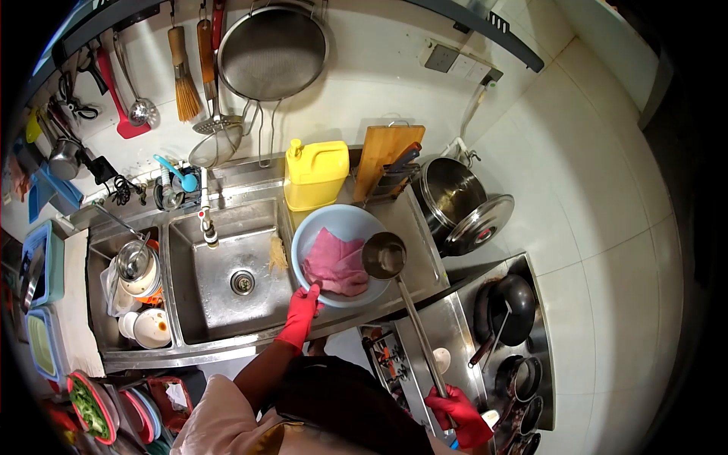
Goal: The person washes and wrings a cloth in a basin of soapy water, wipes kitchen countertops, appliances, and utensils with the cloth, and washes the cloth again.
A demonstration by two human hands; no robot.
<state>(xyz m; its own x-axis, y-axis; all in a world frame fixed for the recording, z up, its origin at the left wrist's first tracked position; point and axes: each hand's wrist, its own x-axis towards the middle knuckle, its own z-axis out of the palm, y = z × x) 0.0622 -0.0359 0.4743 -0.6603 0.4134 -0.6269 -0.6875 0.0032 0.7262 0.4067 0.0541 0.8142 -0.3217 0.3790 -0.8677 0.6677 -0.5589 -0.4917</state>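
A light blue basin stands on the steel counter to the right of the sink, with a pink cloth lying crumpled inside. My left hand, in a red rubber glove, is closed on the near left rim of this basin. In a matching red glove, my right hand grips the far end of a long-handled metal ladle. The ladle's round bowl hangs over the basin's right side, beside the cloth. Whether the bowl holds liquid I cannot tell.
A sink lies left of the basin, and dirty dishes fill the leftmost sink. Behind stand a yellow jug, a cutting board and a large pot. Several pans, including a black wok, sit at right.
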